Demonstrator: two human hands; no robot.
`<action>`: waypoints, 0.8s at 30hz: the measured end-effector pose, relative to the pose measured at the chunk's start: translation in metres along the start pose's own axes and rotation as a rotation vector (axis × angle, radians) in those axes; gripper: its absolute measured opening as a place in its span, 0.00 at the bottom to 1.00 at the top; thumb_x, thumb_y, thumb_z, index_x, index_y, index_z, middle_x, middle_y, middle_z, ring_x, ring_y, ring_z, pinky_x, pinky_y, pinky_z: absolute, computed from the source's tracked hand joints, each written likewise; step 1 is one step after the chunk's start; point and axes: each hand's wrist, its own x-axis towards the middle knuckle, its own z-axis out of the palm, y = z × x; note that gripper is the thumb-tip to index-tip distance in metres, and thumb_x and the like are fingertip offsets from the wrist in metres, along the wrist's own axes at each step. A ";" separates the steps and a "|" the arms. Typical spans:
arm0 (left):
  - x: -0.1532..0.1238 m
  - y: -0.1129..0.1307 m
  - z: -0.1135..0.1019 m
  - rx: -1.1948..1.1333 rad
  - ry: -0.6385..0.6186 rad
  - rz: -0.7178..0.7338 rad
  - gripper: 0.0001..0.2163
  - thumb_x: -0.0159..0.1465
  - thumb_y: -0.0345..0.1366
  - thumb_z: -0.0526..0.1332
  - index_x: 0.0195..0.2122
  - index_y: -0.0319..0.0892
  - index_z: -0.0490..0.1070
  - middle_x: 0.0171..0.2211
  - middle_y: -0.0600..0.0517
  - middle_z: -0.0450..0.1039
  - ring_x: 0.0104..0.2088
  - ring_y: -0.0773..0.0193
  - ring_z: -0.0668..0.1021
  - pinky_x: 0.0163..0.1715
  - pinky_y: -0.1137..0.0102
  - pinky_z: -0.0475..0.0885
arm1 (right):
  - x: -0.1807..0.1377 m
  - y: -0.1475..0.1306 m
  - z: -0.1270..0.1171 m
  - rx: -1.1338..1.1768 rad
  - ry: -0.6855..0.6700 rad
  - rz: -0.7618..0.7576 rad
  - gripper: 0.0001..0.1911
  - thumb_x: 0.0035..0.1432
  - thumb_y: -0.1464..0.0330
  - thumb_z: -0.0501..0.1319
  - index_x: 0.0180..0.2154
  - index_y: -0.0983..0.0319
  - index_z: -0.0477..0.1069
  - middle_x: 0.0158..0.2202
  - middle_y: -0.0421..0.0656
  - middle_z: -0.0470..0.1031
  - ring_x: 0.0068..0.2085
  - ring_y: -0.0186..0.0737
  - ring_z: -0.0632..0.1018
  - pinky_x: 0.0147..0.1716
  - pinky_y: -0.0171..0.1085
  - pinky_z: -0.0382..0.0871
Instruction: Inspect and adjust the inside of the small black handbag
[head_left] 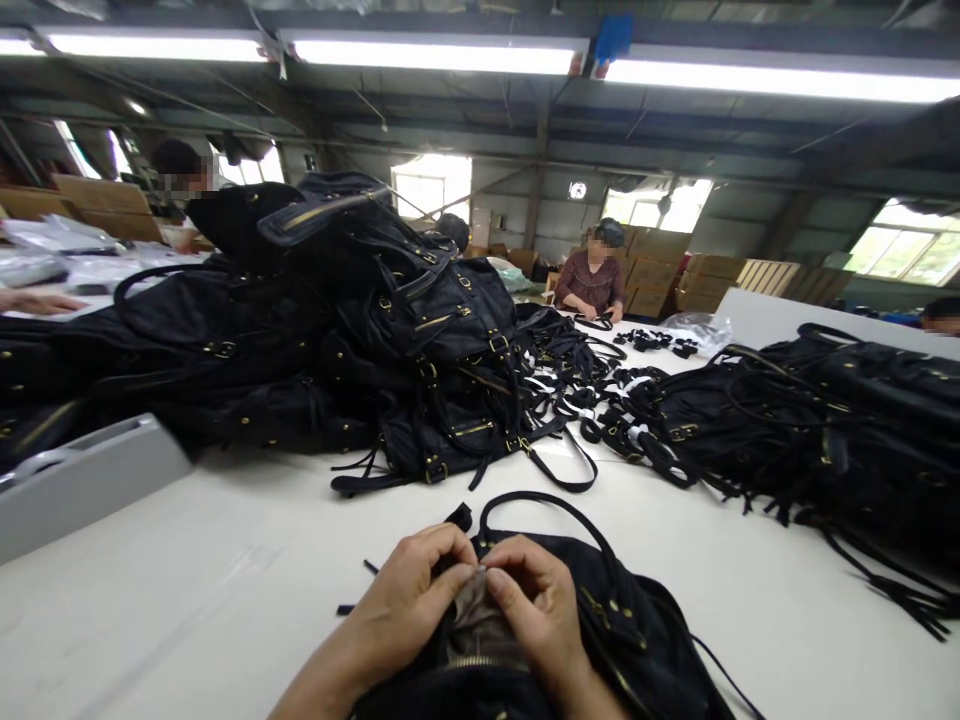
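A black handbag (pixel 630 630) with brass studs and a zipper lies on the white table (pixel 225 580) right in front of me. My left hand (pixel 409 600) and my right hand (pixel 536 605) both pinch the brownish lining at the bag's open top, thumbs and fingertips meeting at the middle. The bag's loop handle (pixel 540 503) arches just beyond my fingers.
A tall heap of black bags (pixel 337 330) fills the table's left and middle. Another pile of bags (pixel 840 430) lies at the right, with loose straps (pixel 600 400) between. A grey tray (pixel 82 480) sits at the left. A seated person (pixel 596 275) works at the far end.
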 end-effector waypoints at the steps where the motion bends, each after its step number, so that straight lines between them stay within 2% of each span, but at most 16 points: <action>1: 0.000 0.000 0.000 -0.007 0.001 -0.005 0.06 0.62 0.33 0.56 0.28 0.43 0.68 0.28 0.56 0.70 0.32 0.65 0.71 0.34 0.71 0.64 | 0.000 0.001 0.000 -0.006 0.003 0.000 0.08 0.56 0.64 0.63 0.31 0.63 0.75 0.30 0.43 0.75 0.33 0.40 0.75 0.33 0.35 0.67; 8: 0.001 0.004 0.005 -0.032 -0.005 -0.012 0.08 0.63 0.36 0.56 0.28 0.42 0.68 0.28 0.56 0.69 0.31 0.65 0.71 0.33 0.71 0.63 | 0.000 0.007 0.000 -0.025 0.015 0.040 0.10 0.56 0.64 0.63 0.27 0.63 0.72 0.25 0.40 0.72 0.28 0.36 0.71 0.29 0.33 0.63; 17: 0.002 -0.002 0.014 -0.026 0.008 -0.008 0.07 0.63 0.34 0.56 0.28 0.42 0.68 0.28 0.56 0.69 0.31 0.65 0.71 0.32 0.71 0.63 | 0.001 0.005 0.000 -0.055 0.019 0.026 0.10 0.56 0.64 0.63 0.26 0.63 0.70 0.25 0.40 0.71 0.28 0.36 0.70 0.30 0.33 0.63; 20: 0.003 0.001 0.013 0.005 0.016 -0.012 0.06 0.63 0.34 0.56 0.28 0.42 0.68 0.28 0.55 0.70 0.31 0.64 0.71 0.33 0.70 0.64 | 0.003 0.008 0.001 -0.053 0.026 0.064 0.11 0.55 0.64 0.63 0.25 0.63 0.70 0.24 0.39 0.70 0.28 0.35 0.69 0.29 0.33 0.62; 22: 0.004 0.003 0.012 0.017 0.034 -0.004 0.07 0.62 0.34 0.56 0.28 0.43 0.69 0.28 0.55 0.70 0.31 0.64 0.72 0.33 0.70 0.65 | 0.008 0.003 -0.001 -0.040 0.016 0.123 0.12 0.55 0.62 0.63 0.26 0.64 0.71 0.23 0.39 0.70 0.27 0.35 0.69 0.28 0.32 0.62; 24: 0.005 0.003 0.010 0.011 0.063 0.025 0.08 0.63 0.36 0.56 0.28 0.43 0.69 0.28 0.54 0.70 0.32 0.62 0.72 0.35 0.69 0.66 | 0.012 -0.011 -0.006 -0.090 -0.062 0.150 0.15 0.59 0.59 0.60 0.26 0.64 0.71 0.23 0.39 0.69 0.26 0.34 0.68 0.27 0.32 0.60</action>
